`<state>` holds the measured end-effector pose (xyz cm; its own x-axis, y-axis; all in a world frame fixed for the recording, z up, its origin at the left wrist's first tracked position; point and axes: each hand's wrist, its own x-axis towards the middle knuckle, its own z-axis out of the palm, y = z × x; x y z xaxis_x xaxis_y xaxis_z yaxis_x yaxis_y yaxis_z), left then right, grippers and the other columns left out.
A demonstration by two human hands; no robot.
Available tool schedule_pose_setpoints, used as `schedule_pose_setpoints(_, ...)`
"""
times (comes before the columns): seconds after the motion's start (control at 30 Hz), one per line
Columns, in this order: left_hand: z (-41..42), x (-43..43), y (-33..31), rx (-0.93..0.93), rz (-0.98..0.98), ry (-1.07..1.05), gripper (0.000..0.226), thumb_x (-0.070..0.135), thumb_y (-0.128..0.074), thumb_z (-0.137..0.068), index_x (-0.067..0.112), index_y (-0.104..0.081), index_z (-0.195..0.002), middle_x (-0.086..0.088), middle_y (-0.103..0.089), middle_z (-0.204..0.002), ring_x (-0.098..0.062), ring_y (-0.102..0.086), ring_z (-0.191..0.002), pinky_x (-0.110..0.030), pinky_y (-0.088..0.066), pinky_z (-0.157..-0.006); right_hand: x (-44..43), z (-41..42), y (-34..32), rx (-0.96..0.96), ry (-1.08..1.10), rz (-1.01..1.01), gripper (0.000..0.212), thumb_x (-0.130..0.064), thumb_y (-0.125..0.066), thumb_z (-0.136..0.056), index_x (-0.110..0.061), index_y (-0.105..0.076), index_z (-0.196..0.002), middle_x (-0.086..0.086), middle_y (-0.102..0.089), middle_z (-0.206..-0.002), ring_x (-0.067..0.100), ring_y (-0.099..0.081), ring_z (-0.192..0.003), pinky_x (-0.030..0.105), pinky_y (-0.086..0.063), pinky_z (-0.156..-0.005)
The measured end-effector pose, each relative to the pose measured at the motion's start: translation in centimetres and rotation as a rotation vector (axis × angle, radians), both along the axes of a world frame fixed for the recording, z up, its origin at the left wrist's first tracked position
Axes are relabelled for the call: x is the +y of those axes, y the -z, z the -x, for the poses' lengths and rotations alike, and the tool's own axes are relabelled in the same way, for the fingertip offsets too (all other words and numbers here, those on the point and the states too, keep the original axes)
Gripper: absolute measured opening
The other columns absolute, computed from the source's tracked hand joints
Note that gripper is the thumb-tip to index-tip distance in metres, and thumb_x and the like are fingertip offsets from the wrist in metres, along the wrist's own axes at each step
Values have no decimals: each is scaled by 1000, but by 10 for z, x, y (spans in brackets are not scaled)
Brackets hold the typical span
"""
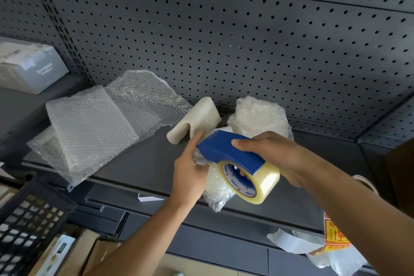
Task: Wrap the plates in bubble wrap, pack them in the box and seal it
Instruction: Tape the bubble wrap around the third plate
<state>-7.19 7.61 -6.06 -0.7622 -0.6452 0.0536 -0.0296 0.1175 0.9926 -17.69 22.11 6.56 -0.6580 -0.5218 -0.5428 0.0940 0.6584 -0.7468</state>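
Two bubble-wrapped bundles on the shelf [139, 163] — wrapped plate [216, 188] at the front edge, gripped by your left hand [190, 168]; second wrapped plate [257, 116] behind. Right hand [275, 152] clasps the tape dispenser [230, 150]. Presumably brittle, slippery — support underneath.

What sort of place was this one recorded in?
Probably a shop or stockroom packing spot: dark metal shelving with a pegboard back, cardboard cartons below, and bubble wrap sheets plus a tape dispenser.
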Motion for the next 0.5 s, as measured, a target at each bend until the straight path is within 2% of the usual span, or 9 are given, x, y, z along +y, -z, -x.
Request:
schedule_pose_setpoints(0.07,1,2,0,31,21,-31,64,-7,-69,-89,39,-58,-132,35,-70,-112,7,-66,-109,-20,-53,-96,0,0,-2,7,-14,0,48,-48,-69,-89,-2,-74,-100,18,-77,-91,35,-72,-79,40,-55,-77)
schedule_pose_setpoints(0.13,4,1,2,47,23,-74,61,-10,-66,-89,37,-64,-128,32,-70,-116,7,-66,-111,-22,-53,-98,4,1,-5,22,-21,-3,50,-50,-68,-89,-1,-74,-99,18,-77,-89,39,-73,-84,43,-56,-79)
schedule_pose_setpoints(0.23,8,-13,3,70,-38,-199,64,-13,-62,-87,38,-70,-124,23,-70,-125,0,-65,-119,-35,-53,-105,10,-1,-6,36,-33,-33,54,-53,-68,-88,0,-73,-98,17,-77,-88,39,-73,-80,42,-55,-76)
schedule_pose_setpoints(0.27,8,-21,2,77,-30,-210,62,-11,-64,-87,39,-70,-123,24,-71,-121,-1,-66,-116,-34,-54,-103,13,-4,-4,48,-43,-44,55,-54,-68,-87,0,-73,-98,16,-77,-86,35,-71,-74,39,-53,-73)
schedule_pose_setpoints(0.33,8,-32,-3,48,58,-152,62,-11,-65,-88,39,-71,-123,32,-72,-105,1,-68,-96,-24,-58,-90,18,-10,-1,83,-61,-30,54,-55,-68,-87,-2,-71,-97,12,-76,-83,26,-68,-69,36,-49,-70)
schedule_pose_setpoints(0.4,7,-39,-6,30,140,-131,62,-14,-62,-87,33,-71,-126,32,-71,-94,3,-63,-82,-14,-54,-78,24,-14,-3,88,-54,45,54,-56,-69,-86,-5,-71,-100,13,-76,-87,30,-71,-74,37,-51,-72)
schedule_pose_setpoints(0.5,5,-42,-6,3,180,-149,56,-10,-60,-91,31,-70,-128,30,-70,-105,11,-64,-91,-13,-50,-80,33,-14,-20,22,37,223,51,-50,-69,-81,-3,-74,-99,16,-76,-85,32,-72,-73,36,-56,-69)
